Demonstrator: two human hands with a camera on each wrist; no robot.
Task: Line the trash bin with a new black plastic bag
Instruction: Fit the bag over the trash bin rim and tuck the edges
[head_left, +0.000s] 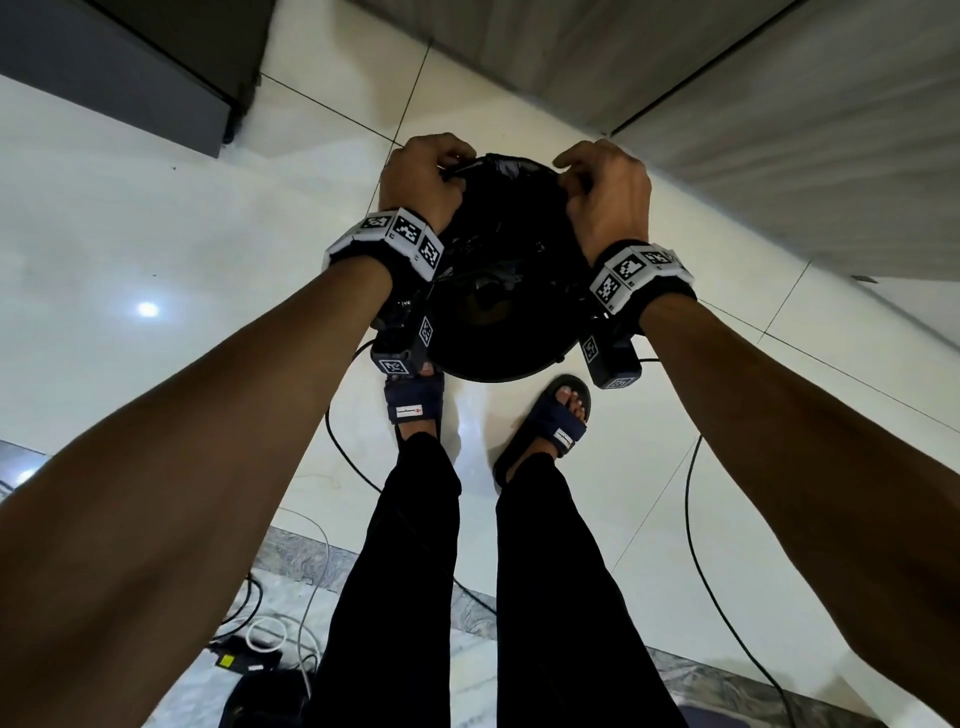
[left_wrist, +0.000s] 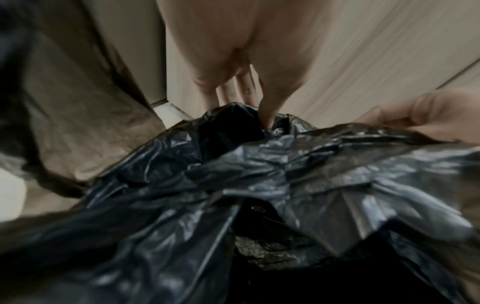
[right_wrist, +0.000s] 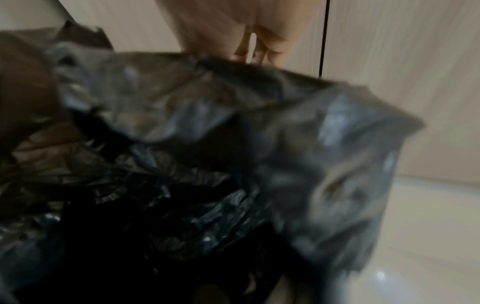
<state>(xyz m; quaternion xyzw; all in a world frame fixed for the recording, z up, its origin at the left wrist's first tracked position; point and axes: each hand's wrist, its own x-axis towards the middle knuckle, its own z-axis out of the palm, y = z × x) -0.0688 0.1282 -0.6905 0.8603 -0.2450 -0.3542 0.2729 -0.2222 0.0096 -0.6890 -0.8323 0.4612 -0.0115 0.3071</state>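
Black, crinkled plastic bag bunched over the mouth of a round dark trash bin standing on the pale tiled floor, just ahead of the person's sandalled feet; left hand at the far-left part of the bag's edge, fingers curled and pinching the film; right hand at the far-right part, fingers likewise curled onto the plastic; marker-covered bands on both wrists; grey cabinet fronts beyond; dark cables trailing across the tiles.
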